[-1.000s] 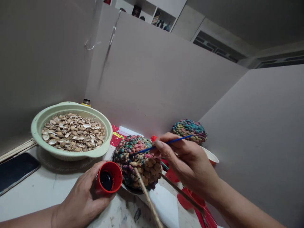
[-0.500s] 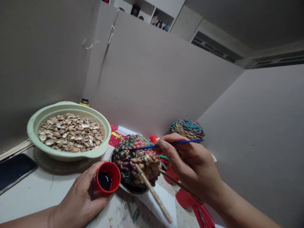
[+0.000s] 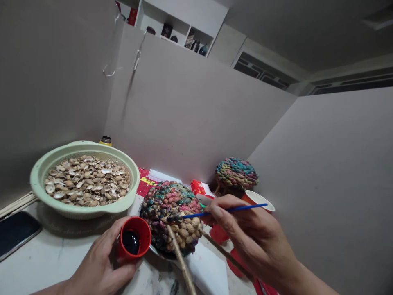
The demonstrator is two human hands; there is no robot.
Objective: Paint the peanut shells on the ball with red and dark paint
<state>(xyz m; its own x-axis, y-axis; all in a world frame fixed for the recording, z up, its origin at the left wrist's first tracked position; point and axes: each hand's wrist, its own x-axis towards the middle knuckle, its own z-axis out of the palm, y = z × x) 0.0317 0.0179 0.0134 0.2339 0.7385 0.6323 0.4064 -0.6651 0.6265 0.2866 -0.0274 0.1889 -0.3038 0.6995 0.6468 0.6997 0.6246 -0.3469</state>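
My left hand is wrapped round a small red cup with dark liquid in it. Between the fingers of my right hand is a blue paintbrush. Its dark bristles touch, or nearly touch, a rounded piece covered in nutshells. Those shells are painted pink, green, purple and black, while a patch at the lower right is bare tan. Wooden sticks jut from the piece toward me. It rests in a dish whose rim shows underneath.
A pale green colander full of nutshells stands at left, near a phone and chopsticks. Behind are a second painted shell piece, a red-and-white box and a paper cup. Red cups sit under my right forearm. Grey panels enclose the table.
The brush tip has moved down the shell piece, from the upper painted shells to the edge of the bare ones. The view has shifted slightly; my left hand still holds the cup.
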